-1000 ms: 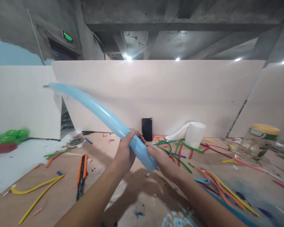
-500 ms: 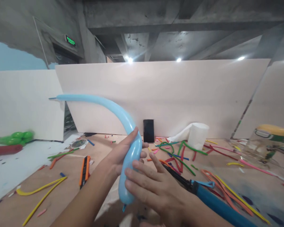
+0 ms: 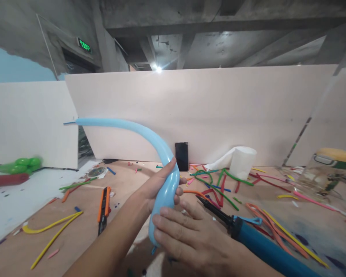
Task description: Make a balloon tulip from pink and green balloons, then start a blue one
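A long light-blue modelling balloon (image 3: 151, 137) curves from its thin uninflated tip at the left to its knotted end near me. My left hand (image 3: 158, 184) is wrapped around the thick lower part, thumb on top and fingertips showing on the far side. Across the balloon's knotted end lie the fingers of my right hand (image 3: 187, 234), pressing its near side; the thumb is hidden. A blue hand pump (image 3: 265, 242) with a black nozzle lies beside my right hand. An orange utility knife (image 3: 104, 207) rests left of my left forearm.
Uninflated balloons, such as a green one (image 3: 229, 202) and a yellow one (image 3: 54, 242), are strewn around. A black phone (image 3: 181, 156) leans on the white panel (image 3: 219, 111). Farther right stand a paper roll (image 3: 242, 163) and a clear jar (image 3: 320, 177). Green inflated balloons (image 3: 24, 165) lie far left.
The balloon and my left hand have shifted slightly right in view. My right hand has moved a little lower, its fingers now closer together over the knotted end.
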Demonstrator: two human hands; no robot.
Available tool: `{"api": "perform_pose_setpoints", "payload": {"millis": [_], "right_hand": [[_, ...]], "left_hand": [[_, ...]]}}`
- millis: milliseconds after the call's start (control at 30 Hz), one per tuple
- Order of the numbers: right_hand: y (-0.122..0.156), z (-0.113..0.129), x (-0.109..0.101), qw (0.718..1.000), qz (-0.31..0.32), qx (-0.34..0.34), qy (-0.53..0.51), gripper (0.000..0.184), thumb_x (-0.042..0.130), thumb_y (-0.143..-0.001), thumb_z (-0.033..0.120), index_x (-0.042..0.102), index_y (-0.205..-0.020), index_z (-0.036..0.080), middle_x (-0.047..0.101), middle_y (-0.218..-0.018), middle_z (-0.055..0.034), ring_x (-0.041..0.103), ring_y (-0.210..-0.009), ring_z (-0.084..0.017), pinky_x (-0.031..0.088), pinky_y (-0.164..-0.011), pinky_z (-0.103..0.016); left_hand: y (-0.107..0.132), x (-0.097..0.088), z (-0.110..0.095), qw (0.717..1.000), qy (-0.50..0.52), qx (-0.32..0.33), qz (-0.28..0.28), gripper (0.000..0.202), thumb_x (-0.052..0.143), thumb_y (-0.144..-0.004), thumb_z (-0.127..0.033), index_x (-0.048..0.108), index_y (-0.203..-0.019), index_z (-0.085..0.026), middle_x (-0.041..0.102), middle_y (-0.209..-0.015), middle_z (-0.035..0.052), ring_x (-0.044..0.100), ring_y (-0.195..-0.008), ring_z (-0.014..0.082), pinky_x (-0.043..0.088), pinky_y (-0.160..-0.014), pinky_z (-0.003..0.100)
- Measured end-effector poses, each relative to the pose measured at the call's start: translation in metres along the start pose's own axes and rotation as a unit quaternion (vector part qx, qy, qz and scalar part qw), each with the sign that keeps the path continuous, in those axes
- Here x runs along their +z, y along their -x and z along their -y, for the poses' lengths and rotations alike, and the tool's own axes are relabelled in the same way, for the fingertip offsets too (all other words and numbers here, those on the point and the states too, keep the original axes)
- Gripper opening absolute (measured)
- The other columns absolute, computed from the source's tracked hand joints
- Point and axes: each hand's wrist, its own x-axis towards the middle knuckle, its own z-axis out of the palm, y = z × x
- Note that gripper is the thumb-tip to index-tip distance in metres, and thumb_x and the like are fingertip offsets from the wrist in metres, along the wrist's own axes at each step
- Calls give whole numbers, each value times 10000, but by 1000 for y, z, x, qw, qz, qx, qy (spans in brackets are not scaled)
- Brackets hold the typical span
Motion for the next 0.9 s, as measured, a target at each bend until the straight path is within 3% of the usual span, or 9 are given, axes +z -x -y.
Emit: {"api": "perform_pose_setpoints", "payload": {"millis": [100, 300, 400, 433, 533, 633, 733, 800, 900], "right_hand": [[1, -1, 1, 1000, -5, -5, 13, 429, 411, -906, 297, 468, -1282, 98, 456, -1359, -61, 265, -1343, -197, 31, -1139, -392], [8, -1, 8, 1000, -17, -2, -11, 527, 437, -876, 415, 452, -1295, 96, 473, -1355, -66, 270, -1343, -207, 74, -1141, -379], [10, 5, 15, 979, -116, 139, -90, 511, 489, -828, 342, 427, -1301, 157, 442, -1375, -112, 300, -1326, -267, 238, -1095, -449], [9, 8, 18, 954, -147, 227, -130, 503, 501, -816, 301, 414, -1298, 188, 438, -1367, -126, 345, -1299, -285, 322, -1046, -461], [4, 13, 25, 829, -174, 462, -262, 466, 525, -812, 276, 387, -1256, 242, 546, -1188, -124, 563, -1059, -257, 509, -817, -378], [-2, 12, 29, 760, -179, 538, -317, 440, 586, -777, 286, 406, -1178, 265, 579, -1013, -64, 605, -842, -188, 524, -686, -296], [-3, 5, 26, 761, -238, 533, -284, 396, 600, -746, 232, 442, -1107, 267, 515, -1073, -68, 570, -875, -181, 508, -653, -265], [-2, -1, 22, 789, -250, 495, -263, 380, 596, -722, 181, 466, -1070, 260, 492, -1100, -77, 553, -908, -189, 495, -626, -252], [0, -8, 12, 846, -202, 423, -254, 364, 593, -662, 109, 510, -991, 241, 548, -994, -55, 555, -874, -189, 479, -680, -276]], "left_hand": [[0, 3, -4, 986, 5, -140, 86, 348, 681, -648, -535, 595, -738, -210, 530, -518, 15, 516, -422, 167, 393, -433, 287], [-7, 3, -6, 958, 79, -257, 105, 458, 637, -654, -598, 592, -722, -147, 518, -510, 12, 484, -417, 116, 386, -429, 240], [-8, 6, -6, 976, 117, -150, 105, 389, 688, -650, -504, 556, -718, -145, 517, -532, -7, 485, -444, 92, 403, -461, 217], [-6, 9, -6, 985, 122, -82, 92, 350, 710, -648, -449, 539, -728, -154, 524, -552, -14, 495, -465, 90, 412, -477, 212], [-2, 18, -7, 984, 136, 119, -3, 303, 736, -648, -327, 491, -761, -191, 543, -611, -41, 529, -525, 92, 444, -532, 215], [0, 26, -7, 963, 176, 188, -83, 276, 712, -681, -343, 491, -754, -194, 533, -610, -57, 539, -537, 83, 468, -578, 217], [0, 30, -4, 959, 205, 170, -100, 249, 707, -691, -328, 513, -747, -182, 541, -603, -48, 559, -562, 88, 481, -607, 220], [-1, 31, -2, 958, 219, 152, -101, 240, 715, -682, -297, 515, -738, -176, 544, -602, -43, 558, -567, 87, 478, -602, 216], [-2, 31, 2, 969, 205, 107, -86, 234, 702, -683, -287, 505, -692, -163, 520, -565, -39, 514, -514, 73, 443, -537, 196]]}}
